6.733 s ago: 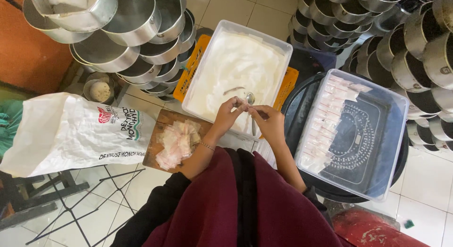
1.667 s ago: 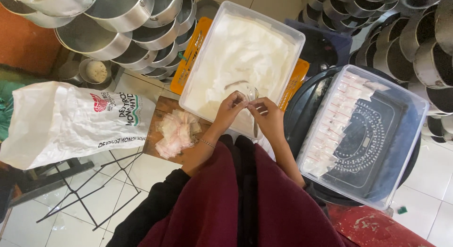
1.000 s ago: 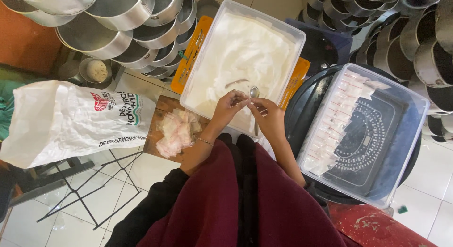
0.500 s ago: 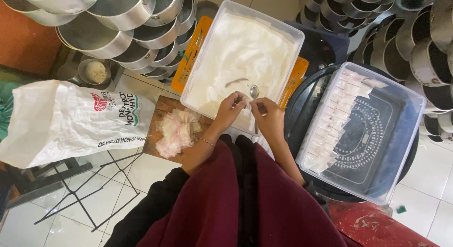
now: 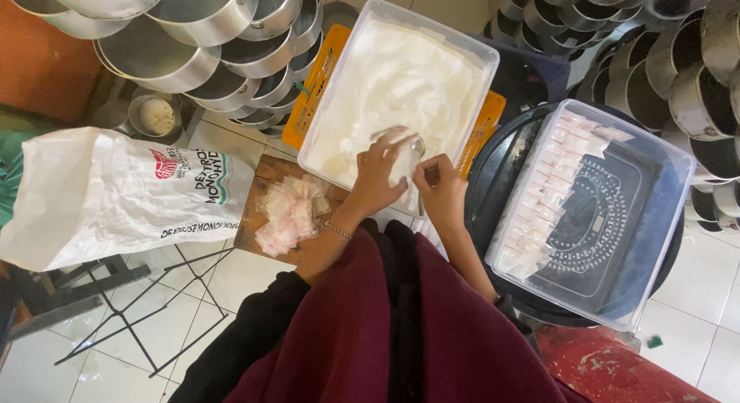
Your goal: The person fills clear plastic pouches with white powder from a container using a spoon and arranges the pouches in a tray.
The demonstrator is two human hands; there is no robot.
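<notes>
My left hand [image 5: 378, 172] holds a small clear plastic bag [image 5: 401, 162] upright at the near edge of a large clear tub of white powder [image 5: 385, 75]. My right hand [image 5: 441, 189] grips a metal spoon [image 5: 418, 149] whose bowl sits at the bag's mouth. Both hands touch each other over the tub's front rim. A wooden board [image 5: 266, 176] to the left carries a heap of empty small plastic bags [image 5: 287, 210].
A clear tub [image 5: 663, 210] at the right holds rows of filled small packets [image 5: 555, 179] and rests on a black round tray. A big white sack [image 5: 116, 195] lies at the left. Stacked metal pans [image 5: 200, 41] fill the top; an orange crate [image 5: 312, 87] sits under the powder tub.
The hands stayed together at the tub's front edge. The spoon has come up from the powder to the small bag's mouth.
</notes>
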